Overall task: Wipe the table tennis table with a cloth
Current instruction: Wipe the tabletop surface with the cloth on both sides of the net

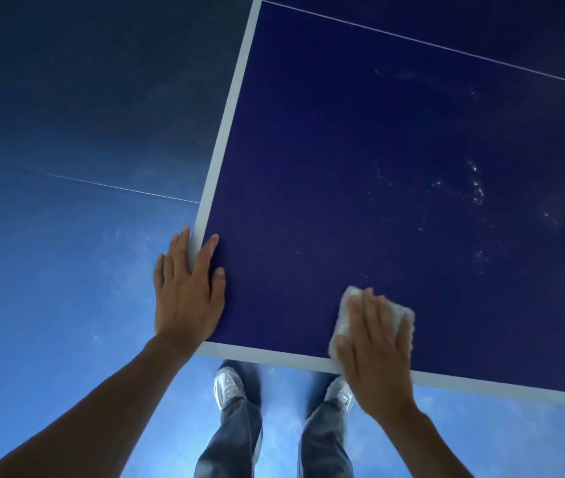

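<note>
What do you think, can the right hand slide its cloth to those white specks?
Probably yes: only bare table lies between the cloth under the right hand and the specks.

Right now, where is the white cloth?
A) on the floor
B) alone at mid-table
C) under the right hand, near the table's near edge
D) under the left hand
C: the right hand presses the cloth onto the table near its edge.

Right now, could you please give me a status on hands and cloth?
Left hand flat on table corner. Right hand flat on cloth at near edge. White specks ahead; no obstacle seen.
</note>
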